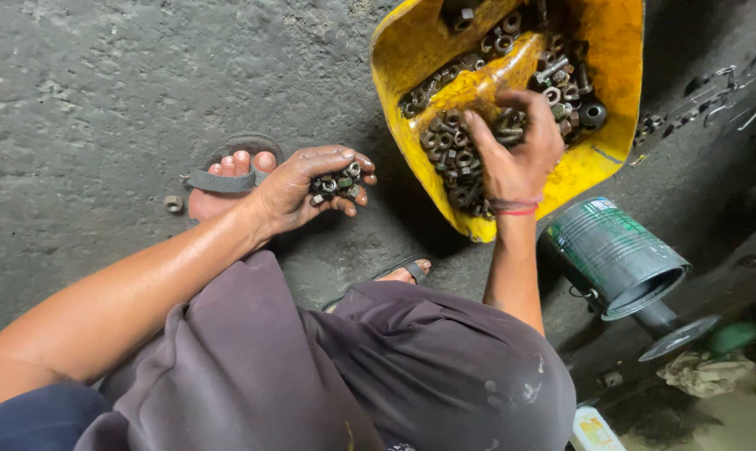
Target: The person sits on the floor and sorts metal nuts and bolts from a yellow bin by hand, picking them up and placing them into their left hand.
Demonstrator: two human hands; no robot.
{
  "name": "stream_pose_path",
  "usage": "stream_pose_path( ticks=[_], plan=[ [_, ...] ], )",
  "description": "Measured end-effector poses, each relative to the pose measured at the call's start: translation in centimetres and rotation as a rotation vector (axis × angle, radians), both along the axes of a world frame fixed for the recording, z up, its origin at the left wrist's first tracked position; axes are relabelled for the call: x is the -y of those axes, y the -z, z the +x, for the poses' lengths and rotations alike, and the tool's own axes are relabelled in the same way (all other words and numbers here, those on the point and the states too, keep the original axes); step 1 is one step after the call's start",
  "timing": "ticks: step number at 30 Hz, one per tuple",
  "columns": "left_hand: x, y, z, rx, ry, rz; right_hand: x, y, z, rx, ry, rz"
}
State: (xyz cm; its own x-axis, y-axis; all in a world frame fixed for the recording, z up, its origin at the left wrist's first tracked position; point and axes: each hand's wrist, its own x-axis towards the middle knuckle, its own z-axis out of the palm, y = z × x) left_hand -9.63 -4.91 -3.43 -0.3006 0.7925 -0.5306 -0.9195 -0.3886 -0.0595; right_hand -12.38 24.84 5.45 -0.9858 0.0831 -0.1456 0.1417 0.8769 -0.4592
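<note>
Looking down from the head camera now, I've got the left hand cupped palm-up over the concrete floor, fingers curled shut around a small heap of rusty nuts. That cupping makes sense: loose hardware would roll off a flat palm.

The right hand is down inside the yellow plastic tub, thumb and fingers drawn together in a pinch among the mixed nuts and bolts piled there. I can't quite tell whether one piece is caught between the fingertips or they're just raking through. A red thread band circles that wrist.

The tub sits tilted, its contents slumped toward the near wall, which keeps the pile within reach of the squatting person. A sandalled foot rests just left of the cupped hand, with one stray nut on the floor beside it. To the right, a green tin can lies on its side, mouth open toward me.
</note>
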Motion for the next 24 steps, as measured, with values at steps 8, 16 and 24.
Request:
stream_pose_path(
  ticks=[8, 16, 24],
  plan=[
    [0.5, -0.5, -0.4, 0.000, -0.021, -0.027, 3.8, 3.6, -3.2, -0.017, -0.235, 0.258],
    [-0.1, -0.3, -0.1, 0.006, -0.005, 0.010, 3.4, 4.4, -2.8, 0.169, -0.020, 0.115],
    [0.4, -0.2, 0.0, 0.022, -0.012, -0.005, 2.4, 5.3, -2.7, 0.064, -0.314, 0.344]
  ],
)
